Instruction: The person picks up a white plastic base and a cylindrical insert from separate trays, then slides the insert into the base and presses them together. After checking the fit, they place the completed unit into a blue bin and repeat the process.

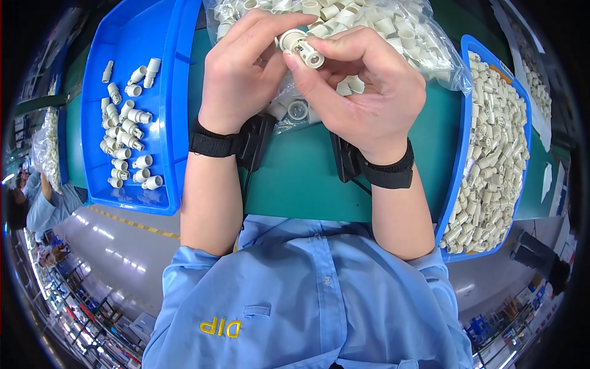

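Over the table's far middle, both hands meet at a small white plastic fitting, a wide round collar with a narrower slotted core (302,49). My left hand (243,71) is closed round the collar side; its index finger stretches over the top and its thumb is mostly hidden. Thumb and fingertips of my right hand (375,92) pinch the core, whose round end points toward me. Just beyond the hands lies a clear plastic bag (439,61) full of white cup-shaped plastic sleeves (393,27). Some sleeves also show below the hands, under the film.
A blue tray (138,200) at left holds several assembled white fittings (129,126). At right, another blue tray (450,203) is heaped with slim white cores (491,154). Both rest on the green table (295,184). A co-worker's blue sleeve (52,209) shows far left.
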Demonstrator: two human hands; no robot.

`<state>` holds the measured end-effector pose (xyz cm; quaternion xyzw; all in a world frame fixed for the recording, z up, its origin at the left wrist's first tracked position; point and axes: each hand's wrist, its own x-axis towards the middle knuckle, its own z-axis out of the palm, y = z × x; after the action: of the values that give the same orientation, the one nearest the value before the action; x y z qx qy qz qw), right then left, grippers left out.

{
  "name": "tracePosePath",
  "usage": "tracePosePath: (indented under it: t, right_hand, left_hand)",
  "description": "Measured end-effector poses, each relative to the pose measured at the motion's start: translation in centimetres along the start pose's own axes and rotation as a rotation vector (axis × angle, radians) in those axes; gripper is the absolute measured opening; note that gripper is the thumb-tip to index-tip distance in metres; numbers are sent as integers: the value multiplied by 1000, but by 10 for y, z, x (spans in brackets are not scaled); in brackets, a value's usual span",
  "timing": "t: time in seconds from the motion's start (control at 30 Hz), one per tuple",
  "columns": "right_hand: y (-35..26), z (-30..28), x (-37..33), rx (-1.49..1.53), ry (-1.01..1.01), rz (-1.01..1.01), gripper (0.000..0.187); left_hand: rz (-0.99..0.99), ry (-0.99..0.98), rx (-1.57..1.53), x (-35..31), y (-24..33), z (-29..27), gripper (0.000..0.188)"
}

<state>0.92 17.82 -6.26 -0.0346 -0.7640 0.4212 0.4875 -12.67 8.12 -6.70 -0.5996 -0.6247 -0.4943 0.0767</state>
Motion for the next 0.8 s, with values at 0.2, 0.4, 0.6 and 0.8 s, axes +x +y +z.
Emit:
tracePosePath:
  t: [0.2,0.4,0.6,0.8]
  right_hand:
    - [5,6,1,5,65,-12,18]
    - [2,7,0,10,86,54,18]
    - [-33,-6,14,-5,-60,173,13]
    - [7,-2,0,361,106,-25,23]
  left_hand:
    - [24,-15,12,0,-2,-1,37]
    - [26,-31,28,2,3,-2,37]
    - [27,8,-124,0,0,-1,34]
    - [8,29,-130,-1,1,-2,34]
